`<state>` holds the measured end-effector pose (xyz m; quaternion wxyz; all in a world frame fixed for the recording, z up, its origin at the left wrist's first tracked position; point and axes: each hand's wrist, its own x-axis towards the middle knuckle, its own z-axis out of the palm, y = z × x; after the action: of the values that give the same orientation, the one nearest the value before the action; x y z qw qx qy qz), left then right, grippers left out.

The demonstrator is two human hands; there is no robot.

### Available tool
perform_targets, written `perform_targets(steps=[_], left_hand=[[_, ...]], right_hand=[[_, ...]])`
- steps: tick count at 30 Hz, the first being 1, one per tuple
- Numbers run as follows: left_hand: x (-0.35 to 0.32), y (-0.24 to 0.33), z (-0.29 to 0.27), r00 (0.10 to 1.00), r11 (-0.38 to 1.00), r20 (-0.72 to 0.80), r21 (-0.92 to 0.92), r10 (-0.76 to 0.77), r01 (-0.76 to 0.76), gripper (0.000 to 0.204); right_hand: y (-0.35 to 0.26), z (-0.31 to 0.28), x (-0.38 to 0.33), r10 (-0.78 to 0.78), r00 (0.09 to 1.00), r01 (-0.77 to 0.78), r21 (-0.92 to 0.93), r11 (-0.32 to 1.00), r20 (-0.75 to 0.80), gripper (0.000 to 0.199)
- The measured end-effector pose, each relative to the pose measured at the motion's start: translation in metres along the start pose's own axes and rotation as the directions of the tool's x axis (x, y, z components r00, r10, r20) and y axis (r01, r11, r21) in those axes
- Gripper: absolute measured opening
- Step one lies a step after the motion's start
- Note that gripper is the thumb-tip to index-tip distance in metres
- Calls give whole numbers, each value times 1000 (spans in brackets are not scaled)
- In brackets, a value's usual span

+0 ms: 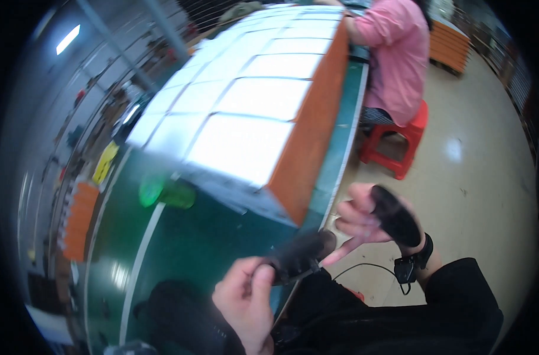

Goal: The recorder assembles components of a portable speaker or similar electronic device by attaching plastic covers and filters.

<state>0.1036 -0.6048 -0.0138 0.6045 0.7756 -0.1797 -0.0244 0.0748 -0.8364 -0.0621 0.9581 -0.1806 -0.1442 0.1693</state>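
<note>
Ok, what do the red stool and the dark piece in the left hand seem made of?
Red stool: most likely moulded plastic, smooth-looking and evenly coloured, with a rounded side opening.
Dark piece in the left hand: perhaps plastic or rubber, dull with faint highlights; blur leaves it open.

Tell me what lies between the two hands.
In the head view, a dark elongated object, gripped by the left hand, stretches toward the right hand.
</note>
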Motion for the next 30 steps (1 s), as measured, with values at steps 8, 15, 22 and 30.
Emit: perform_targets(steps=[8,15,22,30], left_hand=[[-11,6,-69,985,775,-120,-632,-127,23,27],[-65,-1,-129,950,752,74,-594,-305,288,26],[-109,-40,-218,917,699,-145,-693,-372,175,33],[-98,-49,-267,963,702,-87,-702,-253,121,52]], right_hand=[[35,55,39,-219,971,236,-478,846,93,15],[77,88,58,-252,957,286,-640,713,147,22],[120,77,106,22,997,-69,-704,707,-75,17],[175,109,180,69,993,-122,-755,644,-101,16]])
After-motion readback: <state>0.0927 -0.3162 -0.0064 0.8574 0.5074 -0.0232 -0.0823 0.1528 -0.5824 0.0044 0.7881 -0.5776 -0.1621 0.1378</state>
